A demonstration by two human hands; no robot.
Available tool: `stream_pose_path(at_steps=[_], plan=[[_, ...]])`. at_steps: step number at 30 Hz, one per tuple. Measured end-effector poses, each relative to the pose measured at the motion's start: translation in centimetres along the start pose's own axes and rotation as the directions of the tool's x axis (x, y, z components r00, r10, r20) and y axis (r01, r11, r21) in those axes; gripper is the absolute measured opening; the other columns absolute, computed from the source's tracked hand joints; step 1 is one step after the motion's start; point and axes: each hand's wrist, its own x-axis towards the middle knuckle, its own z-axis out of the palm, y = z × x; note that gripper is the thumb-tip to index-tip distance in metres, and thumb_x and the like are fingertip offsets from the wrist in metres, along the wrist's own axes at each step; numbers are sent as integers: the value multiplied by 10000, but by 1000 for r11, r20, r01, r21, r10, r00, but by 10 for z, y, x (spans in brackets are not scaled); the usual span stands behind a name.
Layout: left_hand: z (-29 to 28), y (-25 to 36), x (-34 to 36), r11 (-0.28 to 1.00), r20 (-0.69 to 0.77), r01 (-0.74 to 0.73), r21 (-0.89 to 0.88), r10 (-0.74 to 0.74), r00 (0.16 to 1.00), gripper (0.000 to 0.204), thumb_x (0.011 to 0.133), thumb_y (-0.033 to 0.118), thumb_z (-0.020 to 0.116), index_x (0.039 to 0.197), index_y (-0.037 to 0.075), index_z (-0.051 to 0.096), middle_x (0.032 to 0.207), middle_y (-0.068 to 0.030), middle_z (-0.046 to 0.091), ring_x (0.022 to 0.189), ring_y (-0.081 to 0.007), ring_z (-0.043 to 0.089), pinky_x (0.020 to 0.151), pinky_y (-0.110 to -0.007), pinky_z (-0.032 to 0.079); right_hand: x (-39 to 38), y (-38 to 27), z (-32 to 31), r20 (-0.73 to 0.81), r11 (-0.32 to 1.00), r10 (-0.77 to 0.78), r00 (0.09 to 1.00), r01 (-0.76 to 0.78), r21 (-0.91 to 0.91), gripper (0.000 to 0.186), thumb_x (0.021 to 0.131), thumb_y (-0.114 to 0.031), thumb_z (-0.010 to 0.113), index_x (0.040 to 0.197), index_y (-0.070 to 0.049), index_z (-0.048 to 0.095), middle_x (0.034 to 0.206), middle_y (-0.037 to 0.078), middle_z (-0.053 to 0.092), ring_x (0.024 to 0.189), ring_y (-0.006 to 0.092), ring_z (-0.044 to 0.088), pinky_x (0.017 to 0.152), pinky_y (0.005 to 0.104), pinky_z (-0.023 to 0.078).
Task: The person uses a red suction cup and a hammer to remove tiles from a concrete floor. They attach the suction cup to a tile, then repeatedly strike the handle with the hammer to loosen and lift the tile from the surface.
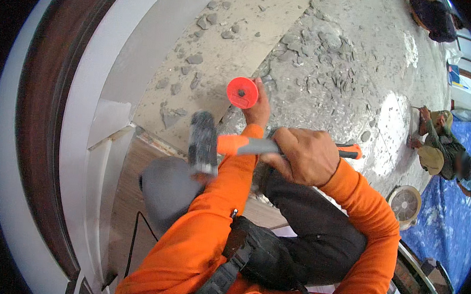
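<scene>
My right hand (pixel 311 156) is wrapped round the orange and grey handle of a club hammer (pixel 204 143). Its dark, worn head is slightly blurred and hangs to the left, above my left forearm. Farther out, my left hand (pixel 257 111) grips a chisel with a round red hand guard (pixel 242 92). The guard's disc faces up and hides the chisel's shaft and tip, and most of my fingers too. Below the hand lies the broken edge between a smooth beige floor layer (pixel 227 60) and rough, chipped grey screed (pixel 325 93).
Loose grey chips (pixel 195 59) litter the floor ahead. A white door frame (pixel 81 110) rises close on my left. At the right, another person (pixel 451 152) squats near a blue tarp (pixel 440 235) and a round sieve-like pan (pixel 405 206). A second person (pixel 435 18) is at the far right.
</scene>
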Motion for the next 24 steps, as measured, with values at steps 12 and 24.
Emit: stream_pose_path(at_steps=[12, 24], plan=[[9, 3, -9, 1000, 50, -15, 1, 15, 999, 318, 1045, 347, 508, 1024, 34, 558, 936, -107, 603, 919, -265, 564, 868, -399, 444, -13, 19, 0, -19, 998, 46, 999, -47, -30, 396, 951, -425, 616, 862, -55, 504, 610, 144, 564, 552, 376, 615, 490, 482, 473], [3, 13, 5, 998, 75, -19, 57, 14, 997, 304, 1038, 325, 529, 1039, 23, 562, 949, -132, 619, 902, -282, 571, 835, -396, 457, -7, 15, 3, 28, 992, 95, 995, -92, -86, 430, 946, -460, 593, 863, -49, 503, 604, 150, 589, 554, 379, 634, 490, 483, 499]])
